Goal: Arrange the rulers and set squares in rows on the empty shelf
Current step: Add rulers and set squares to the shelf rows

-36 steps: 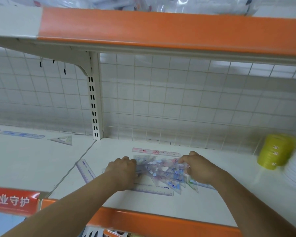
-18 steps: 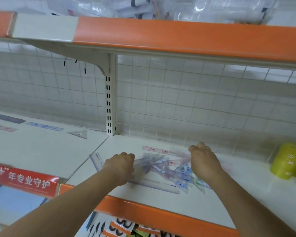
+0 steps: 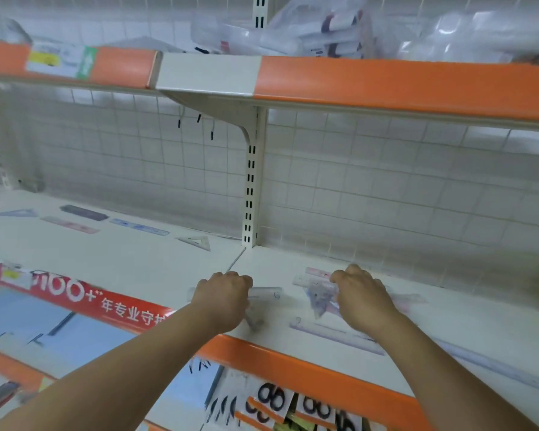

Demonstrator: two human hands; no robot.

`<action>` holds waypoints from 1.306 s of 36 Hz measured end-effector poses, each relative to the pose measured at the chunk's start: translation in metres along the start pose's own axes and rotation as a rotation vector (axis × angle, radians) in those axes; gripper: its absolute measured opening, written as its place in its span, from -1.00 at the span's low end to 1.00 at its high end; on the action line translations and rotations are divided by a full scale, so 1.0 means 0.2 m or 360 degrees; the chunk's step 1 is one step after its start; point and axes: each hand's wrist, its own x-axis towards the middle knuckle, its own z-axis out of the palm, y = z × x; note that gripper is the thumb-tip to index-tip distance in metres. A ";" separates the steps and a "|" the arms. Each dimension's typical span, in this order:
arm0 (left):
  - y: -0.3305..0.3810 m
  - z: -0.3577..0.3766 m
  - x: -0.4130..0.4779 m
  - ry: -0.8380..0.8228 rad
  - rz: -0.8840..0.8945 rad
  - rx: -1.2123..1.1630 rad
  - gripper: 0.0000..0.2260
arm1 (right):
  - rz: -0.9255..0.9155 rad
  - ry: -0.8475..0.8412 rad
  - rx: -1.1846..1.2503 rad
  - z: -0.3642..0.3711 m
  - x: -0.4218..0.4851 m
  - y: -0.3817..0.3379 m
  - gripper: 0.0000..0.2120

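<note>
Rulers and set squares (image 3: pixel 333 332) — a row (image 3: pixel 139 227) of five lies at the back of the shelf (image 3: pixel 122 259), left bay; a loose heap (image 3: pixel 319 298) lies unsorted in the right bay. Left hand (image 3: pixel 223 301) fingers curl round a clear ruler (image 3: pixel 266 292); right hand (image 3: pixel 364 295) fingers grip the heap. Judged mostly outstanding.

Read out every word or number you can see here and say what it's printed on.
"100+" on the red paper banner along the left shelf's front edge.
"年专业守" on the same banner; the next character is partly hidden.
White, yellow and green label on the upper orange shelf edge: too blurred.
Print on the clear plastic rulers and set squares: too blurred.
Clear bagged packs on the top shelf: unreadable.
</note>
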 end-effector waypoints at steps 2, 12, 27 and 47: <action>-0.09 -0.01 -0.04 0.0005 -0.0009 0.0019 -0.74 | -0.0022 0.0009 0.0026 -0.01 0.01 -0.10 -0.65; -0.64 -0.10 -0.28 0.0015 -0.0154 0.0001 -0.73 | -0.0158 -0.0010 0.0066 -0.05 0.00 -0.74 -0.67; -1.41 -0.08 -0.69 0.0056 -0.0331 0.0023 -0.70 | -0.0360 0.0028 0.0151 -0.07 -0.09 -1.63 -0.63; -2.13 -0.09 -0.75 0.0104 -0.0592 -0.0033 -0.71 | -0.0565 -0.0058 0.0155 -0.06 0.28 -2.33 -0.66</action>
